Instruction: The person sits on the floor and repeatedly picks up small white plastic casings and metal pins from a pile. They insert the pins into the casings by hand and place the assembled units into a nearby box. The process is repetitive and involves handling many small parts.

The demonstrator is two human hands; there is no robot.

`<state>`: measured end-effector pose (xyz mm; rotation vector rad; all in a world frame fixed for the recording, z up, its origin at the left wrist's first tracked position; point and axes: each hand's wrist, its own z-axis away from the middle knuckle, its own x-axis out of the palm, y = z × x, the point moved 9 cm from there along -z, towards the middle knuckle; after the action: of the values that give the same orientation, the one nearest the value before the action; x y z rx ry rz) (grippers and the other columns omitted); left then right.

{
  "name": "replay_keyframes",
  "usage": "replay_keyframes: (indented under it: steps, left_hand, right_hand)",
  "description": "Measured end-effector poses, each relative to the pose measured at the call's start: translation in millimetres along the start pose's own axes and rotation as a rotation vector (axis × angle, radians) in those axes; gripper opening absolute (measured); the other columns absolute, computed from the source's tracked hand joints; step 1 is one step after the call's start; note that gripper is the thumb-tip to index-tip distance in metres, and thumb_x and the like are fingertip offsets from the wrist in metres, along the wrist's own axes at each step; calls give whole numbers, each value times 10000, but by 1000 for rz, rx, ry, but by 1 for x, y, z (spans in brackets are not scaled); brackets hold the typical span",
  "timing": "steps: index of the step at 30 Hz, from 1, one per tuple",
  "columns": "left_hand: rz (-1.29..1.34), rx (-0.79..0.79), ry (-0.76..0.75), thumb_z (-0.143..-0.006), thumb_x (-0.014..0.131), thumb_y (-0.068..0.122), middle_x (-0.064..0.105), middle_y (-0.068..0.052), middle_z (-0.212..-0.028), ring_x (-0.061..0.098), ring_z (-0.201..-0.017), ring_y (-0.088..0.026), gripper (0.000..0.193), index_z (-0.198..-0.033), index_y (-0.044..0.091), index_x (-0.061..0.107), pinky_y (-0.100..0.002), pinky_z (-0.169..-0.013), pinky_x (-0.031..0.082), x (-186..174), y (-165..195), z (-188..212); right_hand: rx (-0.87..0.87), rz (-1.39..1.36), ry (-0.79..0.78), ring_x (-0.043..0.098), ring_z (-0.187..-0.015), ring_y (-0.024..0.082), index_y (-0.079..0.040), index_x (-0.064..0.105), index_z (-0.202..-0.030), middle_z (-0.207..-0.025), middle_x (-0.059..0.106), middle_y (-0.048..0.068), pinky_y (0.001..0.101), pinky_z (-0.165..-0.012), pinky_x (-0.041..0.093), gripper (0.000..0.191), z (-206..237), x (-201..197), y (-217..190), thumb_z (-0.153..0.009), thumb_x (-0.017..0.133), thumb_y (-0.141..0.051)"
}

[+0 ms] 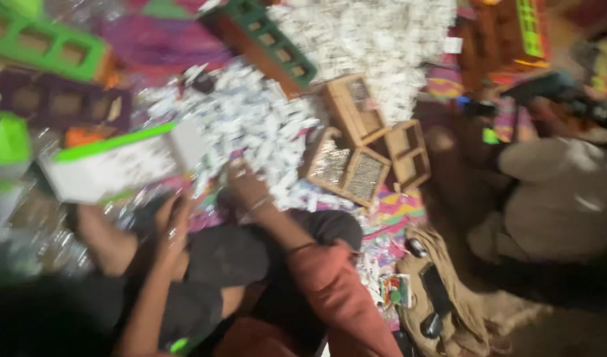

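Colourful patterned cloth [396, 208] covers the floor, seen from above in a heavily motion-blurred view, with heaps of small white paper pieces [250, 122] spread across it. At the centre, the person's right hand [245, 184] reaches forward and rests at the near edge of the white heap, its fingers bent down into the pieces; whether it grips any of them is too blurred to tell. A red sleeve [336, 291] covers that arm up to the wrist. The left hand [173, 221] sits lower and to the left, fingers loosely curled, apparently with nothing in it, just below a white box with a green edge [121, 162] that lies tilted beside the heap. Just right of the right hand stand several small wooden frames [366, 149], some filled with rows of what may be thin sticks. Farther up lie a green-topped tray with square cells [270, 43], another green tray [42, 43] at the upper left and a purple one [58, 102] below it. A tan bag [445, 311] lies at the lower right, and another person in pale clothing [564, 198] sits at the right edge.
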<state>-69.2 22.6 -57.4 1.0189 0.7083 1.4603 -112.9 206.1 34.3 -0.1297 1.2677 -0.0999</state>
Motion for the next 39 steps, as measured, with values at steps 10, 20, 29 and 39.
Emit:
replay_keyframes:
  steps: [10,20,29,39]
  left_hand:
    - [-522,663,144,-994,700,214,709,-94,-1146,654,-1030,-213,309,-1251,44,685,-339,-917,507,4,88,30]
    - [312,-78,-193,-916,614,313,711,-10,-1033,695,-817,-117,425,-1278,91,598,-331,-666,589,29,9,-5]
    - [344,-8,-114,-1003,647,346,525,20,-757,472,-601,-108,247,-1170,176,585,-270,-511,349,6,8,-11]
    - [732,-174,-176,-1000,556,554,586,36,-903,547,-818,-138,396,-1132,181,546,-310,-745,439,13,-1,-13]
  right_hand:
    - [94,-513,-50,691,-1023,383,-126,530,-1256,-1115,693,184,466,-854,556,702,15,-45,6,-687,870,-355]
    - [-229,-1488,-164,641,-886,169,-24,555,-1318,-1072,675,92,373,-702,567,457,20,-9,-34,-975,727,-273]
    - [67,-1092,-84,647,-708,233,-54,428,-1493,-1204,700,152,361,-624,545,581,17,45,-5,-970,631,-206]
    - [-200,-772,278,714,-738,261,-24,694,-1088,-896,720,162,367,-648,539,158,50,-26,-51,-938,733,-55]
